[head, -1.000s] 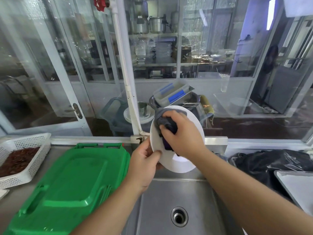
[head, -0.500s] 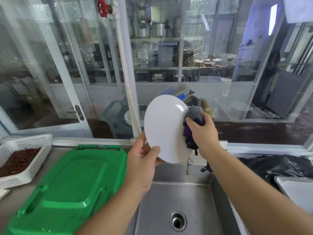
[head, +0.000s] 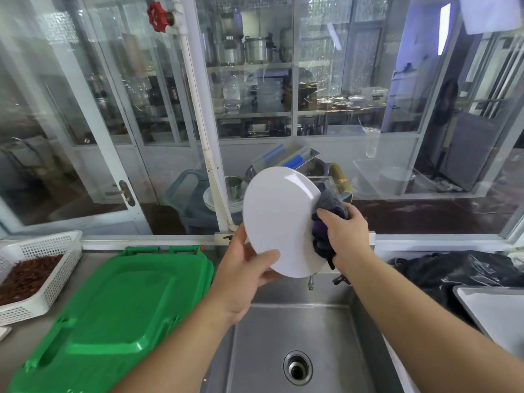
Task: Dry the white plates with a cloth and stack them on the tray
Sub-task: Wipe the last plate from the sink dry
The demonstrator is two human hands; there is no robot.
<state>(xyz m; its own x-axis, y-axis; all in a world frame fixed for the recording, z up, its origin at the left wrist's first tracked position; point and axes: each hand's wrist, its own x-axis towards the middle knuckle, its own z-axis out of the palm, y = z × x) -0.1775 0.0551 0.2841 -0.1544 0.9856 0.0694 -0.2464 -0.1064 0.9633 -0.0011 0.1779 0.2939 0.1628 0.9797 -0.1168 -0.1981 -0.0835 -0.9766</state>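
Note:
A white plate [head: 279, 219] is held upright above the sink, its plain face turned towards me. My left hand [head: 243, 268] grips its lower left rim, thumb across the front. My right hand [head: 344, 231] holds a bunched dark grey and purple cloth [head: 326, 219] against the plate's right edge and far side. A grey tray [head: 493, 307] lies at the right on the counter, partly cut off by the frame.
A steel sink [head: 295, 350] with a drain lies below the hands. A green plastic lid [head: 113, 316] covers the counter at left, with a white basket [head: 37, 273] of reddish-brown bits beyond it. Black plastic bags [head: 453, 270] sit at right. A glass partition stands behind.
The plate turned so its plain face now looks at me. My right hand with the cloth moved from the plate's front centre round to its right edge and far side.

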